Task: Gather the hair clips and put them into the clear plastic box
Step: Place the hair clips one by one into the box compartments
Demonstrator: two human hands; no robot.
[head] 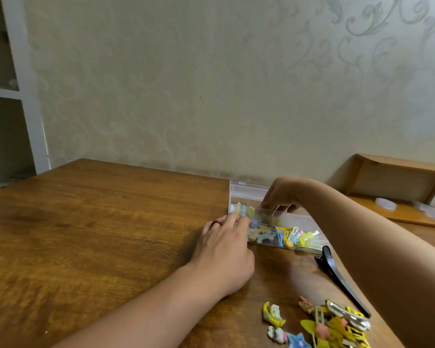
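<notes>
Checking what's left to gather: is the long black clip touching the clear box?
Apart. The head view shows bare table between the black clip and the clear box.

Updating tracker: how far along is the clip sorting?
Done: many clips lie in the clear box. In hand: both the left hand and right hand are at the box. Left: a colourful clip pile and a black clip on the table.

The clear plastic box [274, 222] stands on the wooden worktop [98, 234] near its far edge, lid open toward the wall. Small hair clips [290, 236] lie inside it. The left hand [224, 247] rests at the box's near left corner; the right hand [281, 194] reaches over its far side. A long black clip [342, 280] lies just before the box's right end, and loose clips [334, 325] lie at the near edge.
</notes>
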